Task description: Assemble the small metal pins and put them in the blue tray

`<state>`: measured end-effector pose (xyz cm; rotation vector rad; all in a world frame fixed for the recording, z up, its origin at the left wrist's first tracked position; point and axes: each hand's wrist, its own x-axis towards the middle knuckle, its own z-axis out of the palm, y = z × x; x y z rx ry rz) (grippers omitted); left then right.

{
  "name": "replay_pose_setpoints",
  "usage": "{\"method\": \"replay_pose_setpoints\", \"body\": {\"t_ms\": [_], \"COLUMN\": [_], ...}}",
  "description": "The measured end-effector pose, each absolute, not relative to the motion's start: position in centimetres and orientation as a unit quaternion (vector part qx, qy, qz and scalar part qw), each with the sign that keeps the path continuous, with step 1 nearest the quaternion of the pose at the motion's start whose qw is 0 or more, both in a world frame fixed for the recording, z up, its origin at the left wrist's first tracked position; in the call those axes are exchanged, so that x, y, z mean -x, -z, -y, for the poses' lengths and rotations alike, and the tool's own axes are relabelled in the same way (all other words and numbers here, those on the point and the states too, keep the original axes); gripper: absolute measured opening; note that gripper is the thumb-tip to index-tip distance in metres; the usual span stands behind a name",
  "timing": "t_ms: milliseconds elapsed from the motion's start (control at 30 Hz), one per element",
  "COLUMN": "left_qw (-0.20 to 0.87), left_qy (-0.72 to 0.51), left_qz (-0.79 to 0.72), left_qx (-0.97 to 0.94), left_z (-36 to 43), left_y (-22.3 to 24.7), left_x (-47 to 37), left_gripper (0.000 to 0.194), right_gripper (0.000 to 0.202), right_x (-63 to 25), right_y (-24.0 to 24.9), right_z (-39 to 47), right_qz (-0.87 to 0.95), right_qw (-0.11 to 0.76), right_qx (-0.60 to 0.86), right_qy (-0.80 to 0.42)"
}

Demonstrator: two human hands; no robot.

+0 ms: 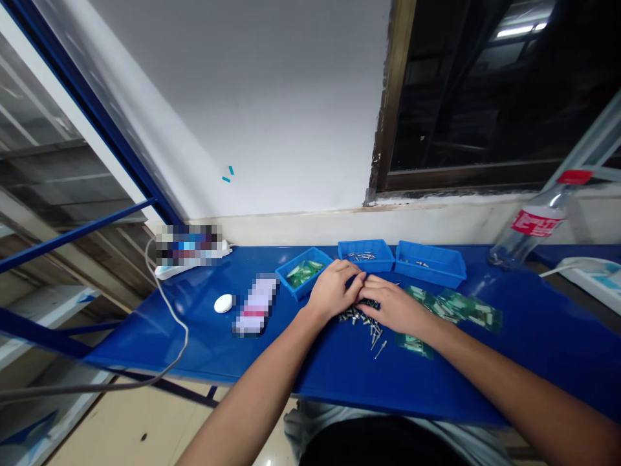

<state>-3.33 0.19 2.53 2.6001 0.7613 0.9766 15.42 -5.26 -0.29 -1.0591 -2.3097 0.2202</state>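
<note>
My left hand (334, 288) is above the near edge of the blue bins, its fingers curled and its thumb touching my right hand. My right hand (391, 304) is bent over a loose pile of metal pop rivets (361, 319), fingers closed inward. Whatever the fingertips hold is hidden. One rivet (381, 349) lies apart at the pile's near side. Close to my right hand lie green plastic packets (468, 309) with rivets inside. Another packet (414, 345) is partly under my right forearm.
Along the wall stand a blue bin (283, 275) of green packets and two blue bins (394, 260) (456, 277) with loose rivets. A phone (256, 304), a white round object (224, 303) and a cable (185, 336) are left. A red-capped bottle (531, 223) stands right.
</note>
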Motion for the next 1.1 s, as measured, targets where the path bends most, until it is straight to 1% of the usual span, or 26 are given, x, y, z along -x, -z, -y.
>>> {"method": "replay_pose_setpoints", "body": {"t_ms": [167, 267, 500, 633, 700, 833, 967, 1033, 1100], "left_qw": [0.154, 0.17, 0.222, 0.254, 0.266, 0.283, 0.28, 0.281, 0.29], "left_qy": [-0.346, -0.348, -0.341, -0.322, -0.322, -0.331, -0.34, -0.342, -0.344], "left_qz": [-0.27, -0.276, -0.304, -0.292, -0.283, -0.287, -0.292, -0.287, -0.272], "left_qx": [-0.885, -0.88, -0.861, -0.864, -0.863, -0.853, -0.849, -0.849, -0.85], "left_z": [-0.4, -0.5, -0.5, -0.3, -0.2, -0.3, -0.5, -0.6, -0.6], "left_y": [-2.4, -2.4, -2.6, -2.6, -2.6, -2.5, -2.3, -2.2, -2.1], "left_x": [3.4, 3.4, 3.4, 3.3, 3.2, 3.1, 3.2, 3.3, 3.3], "left_gripper": [0.029, 0.029, 0.031, 0.034, 0.034, 0.026, 0.024, 0.029, 0.04], "right_gripper": [0.008, 0.009, 0.017, 0.014, 0.014, 0.017, 0.015, 0.014, 0.019], "right_x": [-15.6, -15.5, -15.9, -16.4, -16.5, -16.5, -16.5, -16.4, -16.3], "right_y": [0.3, -0.1, -0.9, -0.8, -0.7, -0.5, -0.5, -0.6, -0.9], "right_z": [5.3, 5.5, 5.6, 5.2, 5.0, 4.8, 5.0, 5.2, 5.3], "right_qz": [0.846, 0.832, 0.752, 0.706, 0.691, 0.672, 0.675, 0.685, 0.705], "right_qw": [0.304, 0.329, 0.447, 0.494, 0.503, 0.516, 0.5, 0.486, 0.47], "right_qx": [0.427, 0.432, 0.465, 0.483, 0.494, 0.496, 0.512, 0.52, 0.517], "right_qy": [-0.1, -0.115, -0.134, -0.155, -0.158, -0.19, -0.179, -0.155, -0.121]}}
